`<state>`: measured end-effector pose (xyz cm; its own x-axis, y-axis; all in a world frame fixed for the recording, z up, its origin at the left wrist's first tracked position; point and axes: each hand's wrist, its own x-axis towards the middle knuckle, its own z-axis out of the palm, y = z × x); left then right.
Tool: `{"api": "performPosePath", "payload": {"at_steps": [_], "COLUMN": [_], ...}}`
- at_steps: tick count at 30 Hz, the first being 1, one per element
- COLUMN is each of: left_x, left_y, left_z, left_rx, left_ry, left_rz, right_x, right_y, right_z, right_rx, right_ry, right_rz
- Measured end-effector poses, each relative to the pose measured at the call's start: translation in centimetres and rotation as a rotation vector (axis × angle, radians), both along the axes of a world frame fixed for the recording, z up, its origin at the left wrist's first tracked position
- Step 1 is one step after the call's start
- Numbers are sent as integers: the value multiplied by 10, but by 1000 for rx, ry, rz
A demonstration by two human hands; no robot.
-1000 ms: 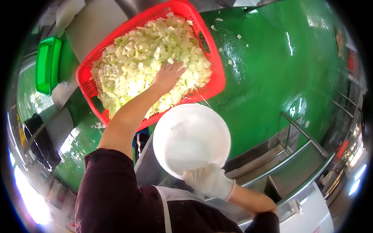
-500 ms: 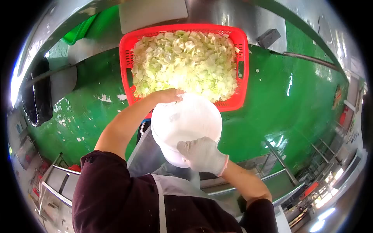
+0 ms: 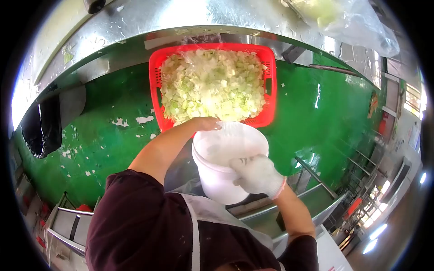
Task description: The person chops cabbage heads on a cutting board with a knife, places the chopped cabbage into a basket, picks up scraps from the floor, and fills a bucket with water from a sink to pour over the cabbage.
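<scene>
A white plastic bucket is in front of me, its mouth tipped slightly forward. My left hand, bare, grips its far-left rim. On the near right side, my right hand in a whitish knit glove is closed over the rim. The visible inside of the bucket is white, and its bottom is hidden. Just beyond the bucket stands a red plastic basket with slotted sides. It is full of chopped pale-green cabbage. Clear, water-like streaks show over the far part of the cabbage.
A wet steel table curves across the top, with a clear plastic bag on its right. The green floor has worn white patches. A black bag hangs at left. Metal frames stand at right.
The view has tilted up, bringing more of the steel table in. The bucket looks more upright and sits further right. Clear streaks now appear over the cabbage. Both hands keep their grip.
</scene>
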<state>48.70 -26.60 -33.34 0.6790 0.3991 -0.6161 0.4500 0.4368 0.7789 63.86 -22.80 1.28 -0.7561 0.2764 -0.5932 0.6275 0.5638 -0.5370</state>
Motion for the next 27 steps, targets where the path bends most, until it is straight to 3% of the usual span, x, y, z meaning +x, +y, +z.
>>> {"api": "performPosePath", "payload": {"at_steps": [2,6,10,12,14,17,21,23,27], "left_x": [5,41,57,75,97,135,179,188,192], "left_y": [-2,-20,-20,-27,-45,-90,-175,-229,-340], "left_z": [32,35,83,99,114,147,207,230,261], "left_rx": [-16,-474,-191,184,109,-215,-529,-587,-621], "left_ry": [-74,-208,-122,-102,-190,-394,-549,-551,-496], "left_rz": [33,183,15,-425,-456,-333,-254,-266,-299], "right_x": [-2,-9,-1,3,7,20,56,71,80], "right_y": [6,21,24,19,13,-17,-109,-187,-371], "right_z": [17,50,70,83,102,142,209,244,301], "right_rx": [16,74,106,94,74,140,235,284,266], "right_ry": [6,66,-63,-135,-149,-171,-188,-192,-474], "right_rz": [-21,-58,2,-17,-43,-255,-516,-608,-609]}}
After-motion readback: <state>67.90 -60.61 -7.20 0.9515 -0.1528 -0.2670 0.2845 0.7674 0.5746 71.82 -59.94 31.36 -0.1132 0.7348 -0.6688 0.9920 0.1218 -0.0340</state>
